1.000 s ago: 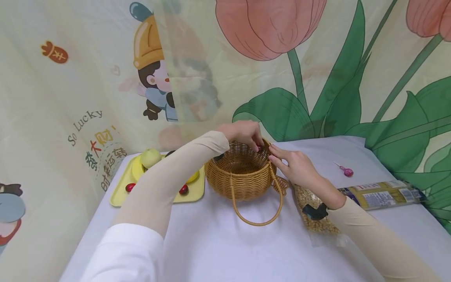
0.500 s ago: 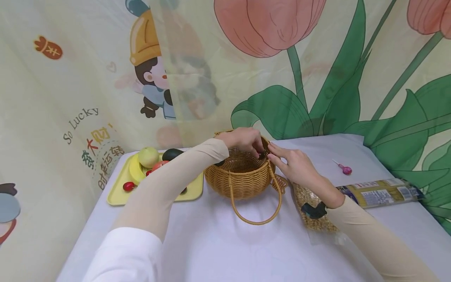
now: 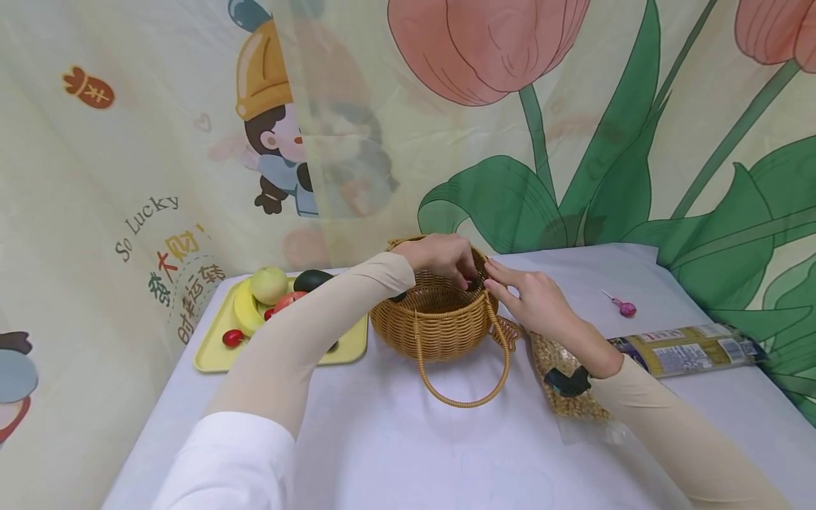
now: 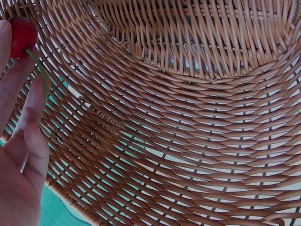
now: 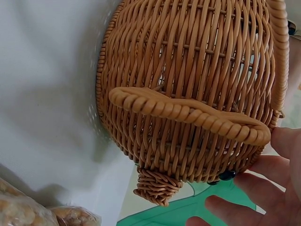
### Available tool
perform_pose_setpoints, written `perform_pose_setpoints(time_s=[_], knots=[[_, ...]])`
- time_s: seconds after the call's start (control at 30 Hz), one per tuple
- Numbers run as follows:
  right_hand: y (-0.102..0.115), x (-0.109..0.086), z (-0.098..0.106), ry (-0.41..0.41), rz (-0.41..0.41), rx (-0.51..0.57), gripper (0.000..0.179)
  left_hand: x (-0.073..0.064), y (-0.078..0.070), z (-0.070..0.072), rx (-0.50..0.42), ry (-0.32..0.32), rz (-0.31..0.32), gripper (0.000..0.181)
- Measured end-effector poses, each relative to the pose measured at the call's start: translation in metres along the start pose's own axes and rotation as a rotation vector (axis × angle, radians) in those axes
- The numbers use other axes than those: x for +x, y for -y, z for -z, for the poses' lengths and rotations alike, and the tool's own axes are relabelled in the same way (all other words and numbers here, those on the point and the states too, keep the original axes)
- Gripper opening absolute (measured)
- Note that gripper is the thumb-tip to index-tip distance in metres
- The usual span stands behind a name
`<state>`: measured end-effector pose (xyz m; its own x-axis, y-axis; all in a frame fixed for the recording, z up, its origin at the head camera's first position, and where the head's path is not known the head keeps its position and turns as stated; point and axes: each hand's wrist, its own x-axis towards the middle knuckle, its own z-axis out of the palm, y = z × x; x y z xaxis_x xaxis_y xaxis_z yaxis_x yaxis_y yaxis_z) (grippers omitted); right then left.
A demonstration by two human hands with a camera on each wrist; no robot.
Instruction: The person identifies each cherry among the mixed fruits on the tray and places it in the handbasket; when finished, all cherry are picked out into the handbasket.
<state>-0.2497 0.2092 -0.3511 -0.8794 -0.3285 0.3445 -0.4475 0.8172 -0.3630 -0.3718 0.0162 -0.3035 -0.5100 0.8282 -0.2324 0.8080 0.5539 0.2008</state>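
Note:
A woven wicker basket (image 3: 436, 336) stands on the white table, its looped handle (image 3: 464, 405) hanging down in front. My left hand (image 3: 445, 253) reaches over the rim into it. In the left wrist view that hand pinches a red cherry (image 4: 23, 38) with a green stem, close to the inner wicker wall. My right hand (image 3: 540, 301) touches the basket's right rim with fairly straight fingers. The right wrist view shows its fingers spread against the wicker near a small black bead (image 5: 227, 175). The basket's bottom is partly hidden in the head view.
A yellow tray (image 3: 213, 354) on the left bears a banana, a pale green round fruit (image 3: 269, 285) and red cherries; my left arm covers part of it. At right lie a bag of beige pieces (image 3: 576, 407), a printed packet (image 3: 688, 350) and a pink lollipop (image 3: 627, 309).
My left hand has lowered slightly into the basket since the first frame. Between the last two frames almost nothing moves; the right hand stays at the rim.

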Motion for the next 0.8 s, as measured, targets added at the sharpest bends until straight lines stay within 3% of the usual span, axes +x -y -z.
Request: perform_pose_setpoints(time_s=[0.3, 0.6, 0.8], knots=[[0.0003, 0.0005, 0.0003, 0.002, -0.004, 0.004, 0.048, 0.0000, 0.0008, -0.0016, -0.020, 0.003, 0.026, 0.034], [0.0004, 0.0008, 0.0012, 0.000, -0.005, -0.001, 0.047, 0.0022, 0.0022, -0.0010, 0.002, 0.014, 0.041, 0.031], [0.0010, 0.0002, 0.0016, 0.006, -0.005, 0.004, 0.047, 0.0001, 0.0011, 0.0072, -0.002, 0.010, 0.023, 0.036]])
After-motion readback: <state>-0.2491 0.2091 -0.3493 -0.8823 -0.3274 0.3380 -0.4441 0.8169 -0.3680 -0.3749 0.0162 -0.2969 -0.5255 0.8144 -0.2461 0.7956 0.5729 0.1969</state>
